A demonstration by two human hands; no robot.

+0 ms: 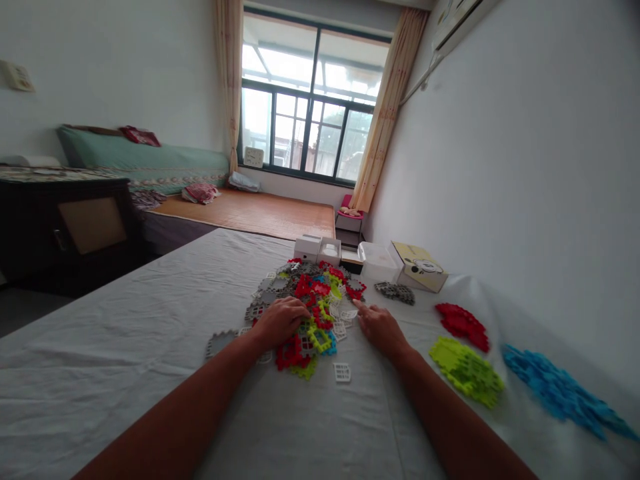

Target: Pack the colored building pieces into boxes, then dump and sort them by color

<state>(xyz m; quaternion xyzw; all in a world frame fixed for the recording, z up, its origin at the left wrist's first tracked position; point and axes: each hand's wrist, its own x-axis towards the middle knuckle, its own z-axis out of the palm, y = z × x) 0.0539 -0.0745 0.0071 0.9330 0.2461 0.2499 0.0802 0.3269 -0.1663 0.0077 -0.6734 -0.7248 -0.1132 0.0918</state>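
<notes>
A mixed pile of plastic building-block panels (323, 283) in red, grey, yellow-green, white and blue lies on the white sheet. Over its left side rests my left hand (283, 319), fingers bent together and pointing right; their tips are down among the panels, so anything they grip is hidden. My right hand (380, 328) is at the pile's right edge, index finger stretched towards it, with nothing visible in the fingers. Just left of that finger are white lattice panels (341, 327). One loose white panel (343, 373) lies between my forearms, nearer to me.
To the right lie separate heaps of grey panels (395, 293), red panels (463, 325), yellow-green panels (466, 370) and blue panels (560, 390). Behind the pile stand small white boxes (307, 247), a clear plastic container (377, 261) and a yellowish carton (419, 267), near the wall.
</notes>
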